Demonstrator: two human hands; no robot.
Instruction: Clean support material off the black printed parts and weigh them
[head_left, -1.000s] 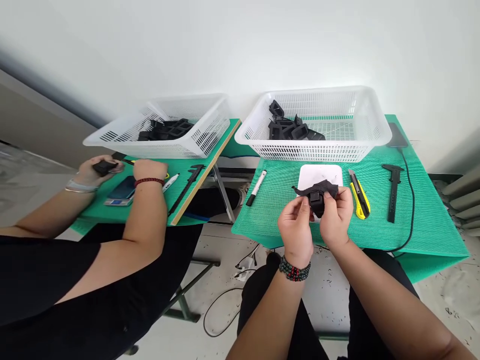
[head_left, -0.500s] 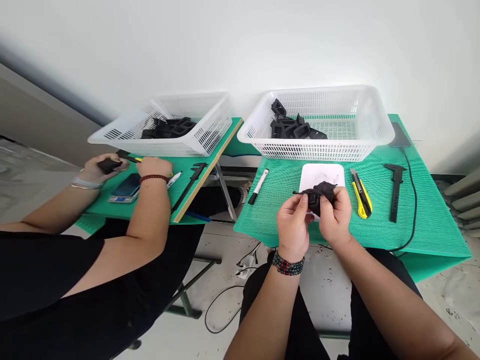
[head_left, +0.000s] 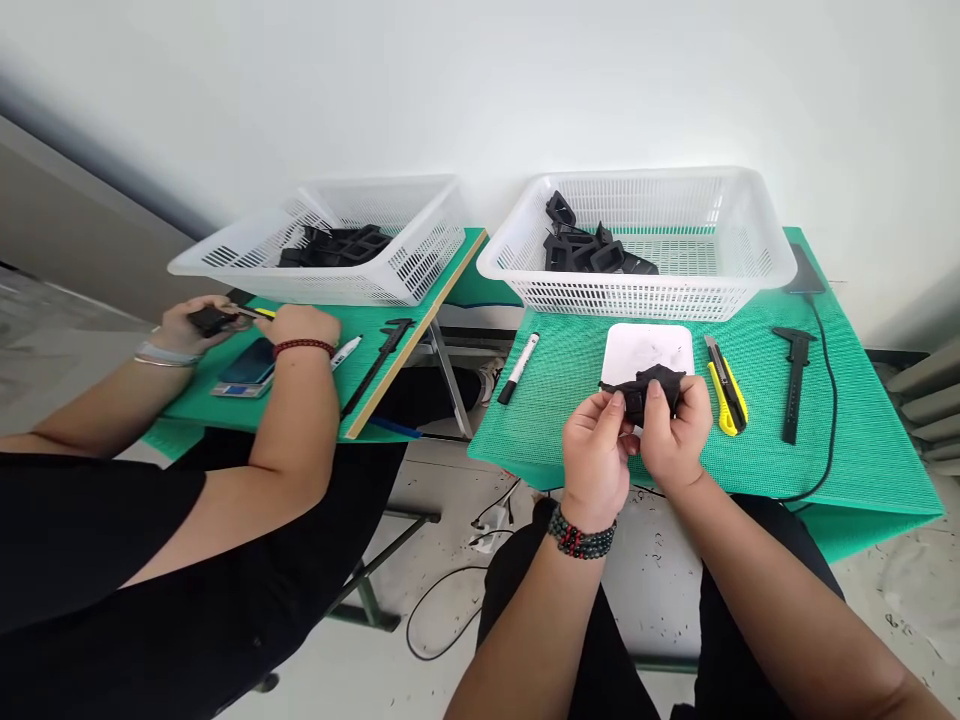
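Note:
Between my two hands is a small black moulded part (head_left: 651, 385) with uneven edges, held over the near side of a white square tray (head_left: 646, 345). My left hand (head_left: 598, 450) pinches its left end with thumb and fingers. On its right side, my right hand (head_left: 675, 432) grips it, the thumb pressed on its face. A yellow utility knife (head_left: 726, 388) with its blade out lies just right of my right hand. To the left, a black-and-white marker (head_left: 519, 370) rests on the green mat (head_left: 555, 410).
A white basket (head_left: 630, 295) with several black parts (head_left: 585, 245) stands at the back. Black calipers (head_left: 795, 385) and a cable (head_left: 831, 400) lie at right. On the left table a co-worker's hands (head_left: 304, 330) hold a black part and a yellow knife beside a small scale (head_left: 246, 368).
The black part has turned and sits slightly lower and further right, with my right thumb now across its face. My hands have shifted slightly right. The co-worker's hands have moved a little.

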